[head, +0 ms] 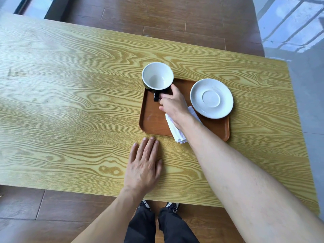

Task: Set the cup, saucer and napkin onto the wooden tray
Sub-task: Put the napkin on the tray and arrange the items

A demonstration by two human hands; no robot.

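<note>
Two hands are in view over the light wood-grain surface (70,102). The right hand (172,104) is closed on the dark handle of the cup (157,77), which is white inside, black outside and empty, at the far left corner of the brown tray (152,118). The left hand (144,163) lies flat on the surface with fingers spread, just in front of the tray and holding nothing. A white saucer (211,98) rests on the tray's far right part, overhanging the rim. A folded white napkin (176,131) lies on the tray under the right wrist, its near end sticking out over the front rim.
</note>
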